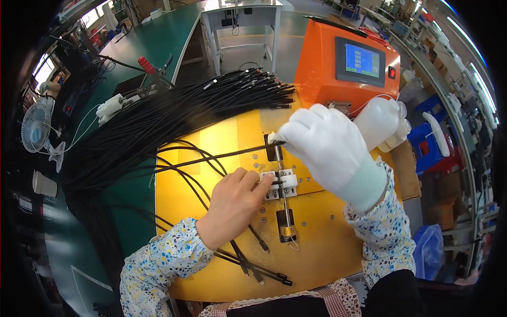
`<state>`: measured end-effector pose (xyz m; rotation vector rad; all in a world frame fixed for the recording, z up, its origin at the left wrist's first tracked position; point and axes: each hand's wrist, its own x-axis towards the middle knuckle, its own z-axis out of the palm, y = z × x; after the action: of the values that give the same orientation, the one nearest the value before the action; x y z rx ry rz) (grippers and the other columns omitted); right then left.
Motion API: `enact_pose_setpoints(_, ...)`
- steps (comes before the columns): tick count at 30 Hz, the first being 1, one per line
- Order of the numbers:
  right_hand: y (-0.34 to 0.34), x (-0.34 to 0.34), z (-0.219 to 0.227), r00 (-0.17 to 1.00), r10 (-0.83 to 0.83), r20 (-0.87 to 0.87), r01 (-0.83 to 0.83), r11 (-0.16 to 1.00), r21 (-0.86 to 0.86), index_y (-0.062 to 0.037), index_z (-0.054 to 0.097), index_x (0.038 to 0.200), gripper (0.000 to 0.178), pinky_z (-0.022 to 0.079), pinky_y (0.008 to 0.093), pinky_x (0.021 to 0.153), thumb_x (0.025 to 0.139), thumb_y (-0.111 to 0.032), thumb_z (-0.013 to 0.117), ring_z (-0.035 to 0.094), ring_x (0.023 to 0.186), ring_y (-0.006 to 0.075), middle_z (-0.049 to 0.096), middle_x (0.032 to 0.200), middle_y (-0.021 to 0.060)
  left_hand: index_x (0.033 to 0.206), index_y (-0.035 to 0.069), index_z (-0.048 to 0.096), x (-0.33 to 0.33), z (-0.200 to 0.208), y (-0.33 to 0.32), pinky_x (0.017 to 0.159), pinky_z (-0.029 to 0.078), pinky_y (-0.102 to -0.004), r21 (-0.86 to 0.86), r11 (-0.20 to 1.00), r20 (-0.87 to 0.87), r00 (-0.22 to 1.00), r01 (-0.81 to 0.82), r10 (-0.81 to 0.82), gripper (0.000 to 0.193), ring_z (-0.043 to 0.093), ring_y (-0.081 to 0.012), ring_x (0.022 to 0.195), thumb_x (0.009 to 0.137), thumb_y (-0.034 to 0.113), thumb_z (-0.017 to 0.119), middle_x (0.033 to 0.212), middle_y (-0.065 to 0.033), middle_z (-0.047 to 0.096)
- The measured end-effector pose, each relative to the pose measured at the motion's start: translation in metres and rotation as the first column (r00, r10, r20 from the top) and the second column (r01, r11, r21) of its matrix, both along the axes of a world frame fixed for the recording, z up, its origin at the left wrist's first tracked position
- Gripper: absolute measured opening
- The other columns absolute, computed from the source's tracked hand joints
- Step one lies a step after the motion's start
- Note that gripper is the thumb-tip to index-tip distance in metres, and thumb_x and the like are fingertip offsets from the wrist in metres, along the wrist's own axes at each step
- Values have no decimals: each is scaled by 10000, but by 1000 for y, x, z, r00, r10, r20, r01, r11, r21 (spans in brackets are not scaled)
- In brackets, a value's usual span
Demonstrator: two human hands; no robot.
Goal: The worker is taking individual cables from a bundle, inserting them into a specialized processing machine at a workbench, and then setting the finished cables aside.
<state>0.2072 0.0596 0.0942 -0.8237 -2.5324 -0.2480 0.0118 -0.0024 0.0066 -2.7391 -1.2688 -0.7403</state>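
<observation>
My bare left hand (pixel 232 203) is closed, its fingertips at the white block fixture (pixel 288 181) on the yellow work plate (pixel 327 238). A short dark cable end (pixel 278 183) shows between those fingers and the block. My right hand (pixel 325 150), in a white glove, is raised beyond the fixture with its fingers pinched on a black cable (pixel 232 153). That cable stretches back to the left; its tip is hidden by the glove. Under the hands, a metal rod (pixel 285 206) runs through the fixture between two slots. Several loose black cables (pixel 243 259) lie by my left forearm.
A thick bundle of black cables (pixel 174 105) spreads across the far left. Behind the plate stands an orange machine (pixel 319 63) with a lit screen (pixel 361 62). White plastic bottles (pixel 377 121) are beside my right hand. A small fan (pixel 37 127) and a cup (pixel 44 184) stand left.
</observation>
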Motion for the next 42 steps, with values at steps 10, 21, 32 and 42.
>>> enact_pose_setpoints(10, -2, 1, -22, 963, -14, -268, -18, 993, -117, -78, 632, 927, 151, 469, 376, 675, 782, -67, 673, 578, 784, 285, 572, 819, 75, 1040, 13, 601, -11, 0, 10, 830, 460, -358, -144, 990, 43, 999, 7, -1, 376, 547, -284, 956, 667, -22, 625, 963, -111, 577)
enact_pose_setpoints(21, -42, 22, -49, 962, -28, -272, -141, 802, -581, -84, 644, 884, 128, 476, 385, 651, 784, -132, 708, 598, 750, 304, 606, 785, 100, 991, 21, 646, 9, 42, -22, 727, 492, -337, -414, 908, 372, 922, 66, 103, 216, 599, -283, 858, 782, 11, 699, 934, -127, 630)
enact_pose_setpoints(32, -23, 23, -79, 941, -102, -322, -84, 853, -515, -53, 672, 859, 109, 480, 359, 645, 761, -82, 711, 598, 736, 276, 606, 767, 89, 1076, -16, 612, 5, 0, -7, 658, 486, -348, -194, 981, 251, 968, 29, 21, 322, 565, -272, 774, 755, -23, 629, 862, -120, 531)
enact_pose_setpoints(42, 50, 6, -62, 975, -200, 93, 212, 968, -138, -73, 691, 786, 93, 515, 380, 666, 818, -125, 620, 654, 734, 264, 655, 752, 83, 1151, -75, 596, 6, -2, -10, 616, 447, -288, 74, 997, -188, 981, -33, 47, 406, 528, -191, 756, 764, 47, 592, 791, -65, 499)
